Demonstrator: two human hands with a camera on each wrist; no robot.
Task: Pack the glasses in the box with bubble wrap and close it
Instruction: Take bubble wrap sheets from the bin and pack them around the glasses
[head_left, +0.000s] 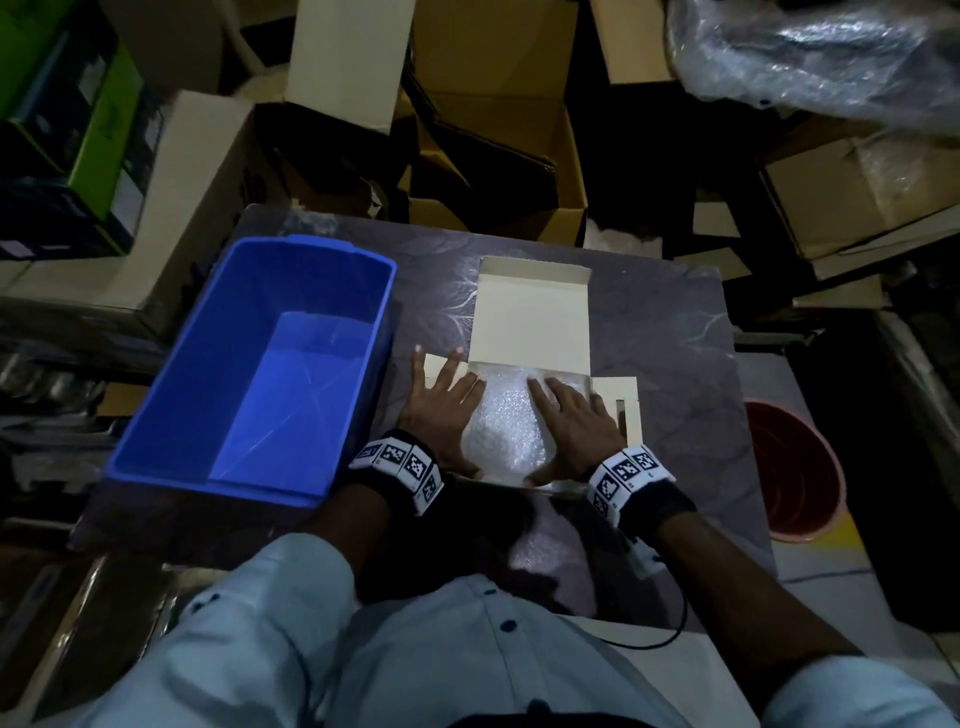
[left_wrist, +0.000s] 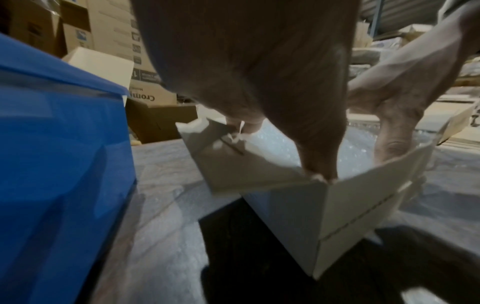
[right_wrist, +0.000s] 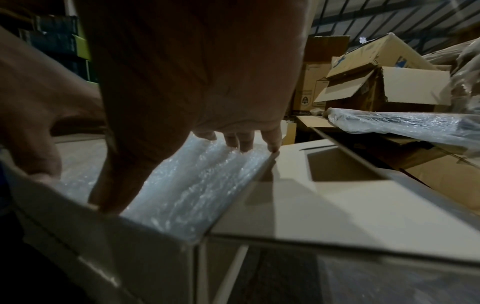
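A white cardboard box (head_left: 530, 312) lies open on the dark table, its lid flap folded away from me. Bubble wrap (head_left: 506, 431) fills the box; no glasses show through it. My left hand (head_left: 441, 400) lies flat with fingers spread over the left side flap and the wrap's left edge. My right hand (head_left: 569, 413) presses flat on the wrap's right side, beside the slotted right flap (head_left: 628, 410). In the right wrist view straight fingers (right_wrist: 241, 142) press on the bubble wrap (right_wrist: 194, 185). In the left wrist view my thumb (left_wrist: 319, 172) sits at the box's near corner (left_wrist: 350, 205).
A deep blue plastic bin (head_left: 249, 364) stands right beside the box on the left. A red bucket (head_left: 795, 467) sits on the floor at the right. Cardboard cartons (head_left: 493, 156) and a plastic-wrapped bundle (head_left: 831, 57) crowd the space beyond the table's far edge.
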